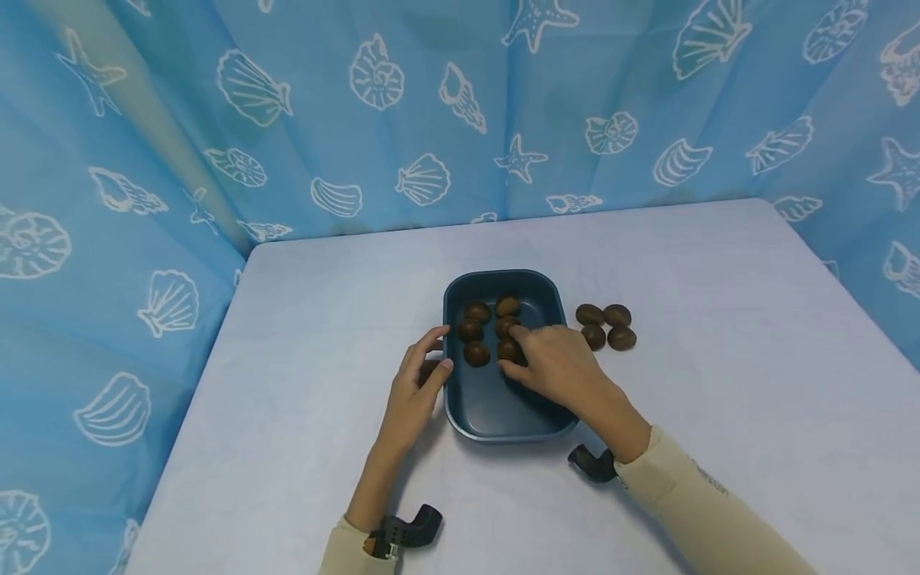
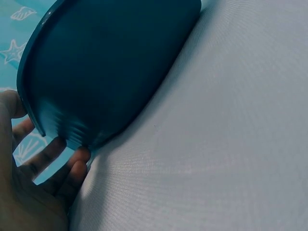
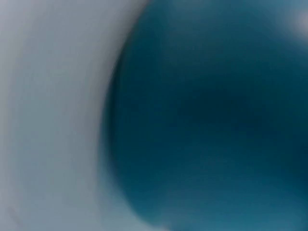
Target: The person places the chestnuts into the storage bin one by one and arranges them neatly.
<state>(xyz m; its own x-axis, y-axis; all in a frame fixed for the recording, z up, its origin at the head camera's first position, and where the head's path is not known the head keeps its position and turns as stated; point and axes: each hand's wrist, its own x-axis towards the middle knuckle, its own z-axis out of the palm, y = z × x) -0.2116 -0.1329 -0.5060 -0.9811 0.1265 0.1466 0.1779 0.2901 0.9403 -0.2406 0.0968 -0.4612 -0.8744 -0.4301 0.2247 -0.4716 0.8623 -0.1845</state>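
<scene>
A dark blue rectangular tray with rounded corners stands on the white table. Inside it, smooth brown egg-shaped pieces lie in two columns, three to each. My right hand reaches in over the tray's right rim. Its thumb and index finger pinch the nearest egg-shaped piece of the right column. My left hand is at the tray's left side, fingers spread and loosely bent, fingertips against the outer wall; the left wrist view shows these fingers at the wall. Only blurred blue tray wall fills the right wrist view.
Several more brown egg-shaped pieces sit in a small cluster right of the tray, just beyond my right hand. A white cloth covers the table. Blue curtains with shell prints hang behind and at the sides.
</scene>
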